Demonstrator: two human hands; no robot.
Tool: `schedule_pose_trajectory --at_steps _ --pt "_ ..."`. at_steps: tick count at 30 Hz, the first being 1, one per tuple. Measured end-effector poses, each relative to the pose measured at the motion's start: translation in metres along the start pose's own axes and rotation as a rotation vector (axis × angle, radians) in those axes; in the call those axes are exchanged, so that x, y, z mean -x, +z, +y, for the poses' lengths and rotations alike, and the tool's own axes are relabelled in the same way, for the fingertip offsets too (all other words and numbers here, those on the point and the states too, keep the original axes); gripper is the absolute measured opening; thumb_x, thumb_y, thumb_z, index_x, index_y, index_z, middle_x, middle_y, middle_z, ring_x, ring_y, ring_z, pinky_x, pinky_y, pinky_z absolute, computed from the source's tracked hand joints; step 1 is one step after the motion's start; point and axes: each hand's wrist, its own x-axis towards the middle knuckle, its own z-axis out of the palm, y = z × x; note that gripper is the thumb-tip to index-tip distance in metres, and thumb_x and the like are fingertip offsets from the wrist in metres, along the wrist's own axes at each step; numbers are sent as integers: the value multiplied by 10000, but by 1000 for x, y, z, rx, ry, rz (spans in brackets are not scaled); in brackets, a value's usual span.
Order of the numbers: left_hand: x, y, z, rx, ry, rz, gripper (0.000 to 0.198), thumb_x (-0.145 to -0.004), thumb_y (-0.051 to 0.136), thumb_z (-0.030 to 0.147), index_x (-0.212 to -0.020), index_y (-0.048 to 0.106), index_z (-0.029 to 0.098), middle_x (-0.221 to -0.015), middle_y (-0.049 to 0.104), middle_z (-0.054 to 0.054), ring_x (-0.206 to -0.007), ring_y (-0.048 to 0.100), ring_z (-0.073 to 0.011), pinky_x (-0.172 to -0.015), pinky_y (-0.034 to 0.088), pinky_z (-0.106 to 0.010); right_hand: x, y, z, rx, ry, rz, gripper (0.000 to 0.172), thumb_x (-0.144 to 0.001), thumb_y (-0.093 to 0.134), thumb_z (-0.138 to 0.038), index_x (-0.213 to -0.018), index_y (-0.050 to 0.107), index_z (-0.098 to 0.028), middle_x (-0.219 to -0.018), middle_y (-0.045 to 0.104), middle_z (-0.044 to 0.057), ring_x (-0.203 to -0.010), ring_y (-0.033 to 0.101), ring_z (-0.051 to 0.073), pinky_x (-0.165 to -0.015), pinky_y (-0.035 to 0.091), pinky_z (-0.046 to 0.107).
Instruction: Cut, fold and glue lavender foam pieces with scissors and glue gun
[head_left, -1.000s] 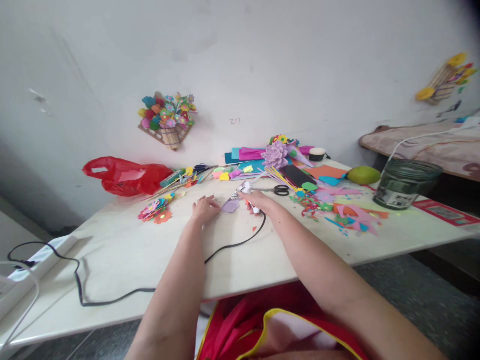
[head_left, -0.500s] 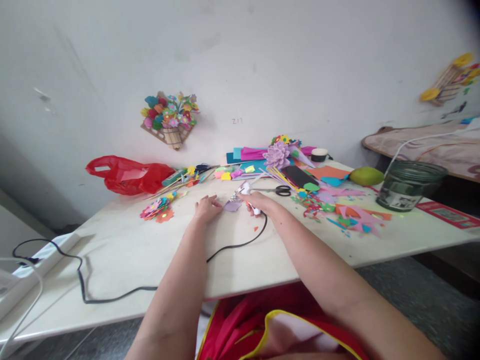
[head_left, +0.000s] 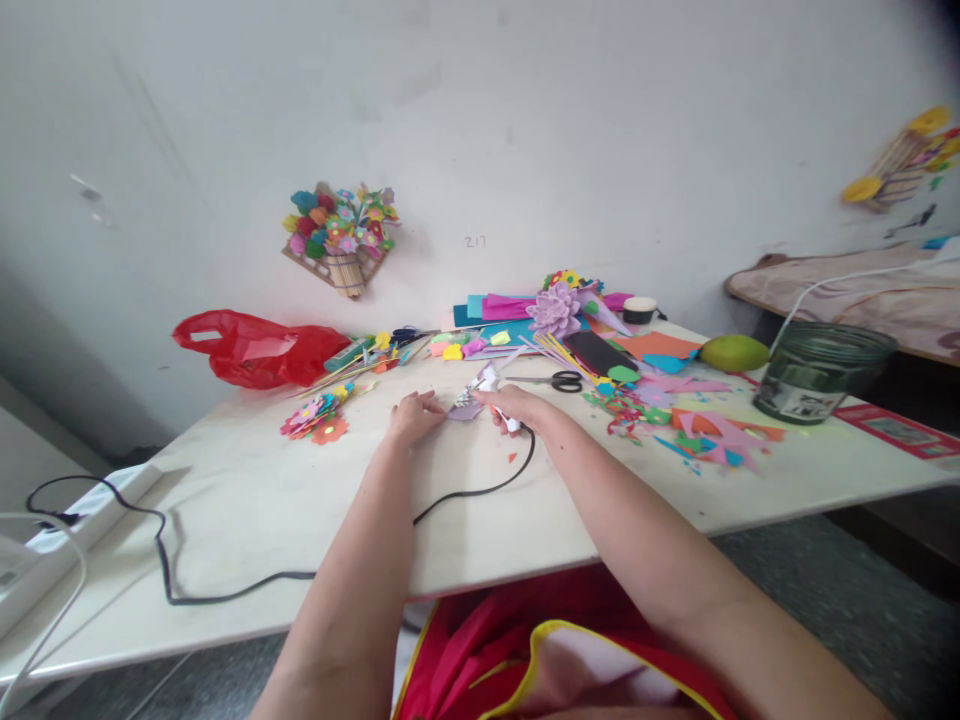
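Note:
My right hand point(head_left: 511, 408) is wrapped round a white glue gun point(head_left: 487, 382) with a black cord that runs down over the table. The gun's tip points left, over a small light purple foam piece point(head_left: 466, 411) on the tabletop. At the left edge of that piece my left hand point(head_left: 417, 416) rests on the table, its fingers bent toward the piece; whether they pinch it is too small to tell. Black-handled scissors point(head_left: 565, 381) lie just right of the gun.
A red plastic bag point(head_left: 262, 352) and stacked foam flowers point(head_left: 319, 415) lie left. Behind are foam sheets, a purple flower point(head_left: 556, 310) and a phone point(head_left: 600, 354). Coloured scraps, a green fruit point(head_left: 733, 353) and a glass jar point(head_left: 821, 372) stand right. A power strip point(head_left: 90, 535) is far left.
The tip of the glue gun has shifted slightly left and down over the purple piece. Both hands stay almost where they were.

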Motion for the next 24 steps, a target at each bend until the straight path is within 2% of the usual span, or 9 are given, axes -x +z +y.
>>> schedule_pose_trajectory --at_steps 9,16,21,24 --pt "-1 0 -1 27 -4 -9 140 -651 614 296 -759 692 255 -1272 503 13 -1259 338 -221 -993 304 -296 -5 -1 4 15 -10 -44 465 -711 526 -606 -663 460 -149 -497 513 -14 -363 474 75 -322 374 181" --pt "-1 0 -1 39 1 -2 133 -636 629 296 -743 695 252 -1252 520 27 -1239 370 -218 -987 323 -274 2 0 -1 7 5 -40 454 -702 546 -599 -678 464 -154 -446 498 -24 -363 471 72 -335 368 164" --pt "-2 0 -3 40 11 1 134 -624 623 288 -733 694 255 -1250 523 27 -1227 387 -220 -967 344 -274 0 -2 -2 4 -18 -66 479 -702 532 -616 -631 469 -146 -448 492 -24 -344 463 71 -315 358 168" --pt "-3 -1 -5 20 19 1 130 -610 615 281 -710 694 253 -1240 532 25 -1240 367 -227 -975 335 -282 -6 -7 1 -29 -32 -13 472 -734 507 -598 -642 501 -136 -452 490 -21 -333 467 80 -299 359 180"
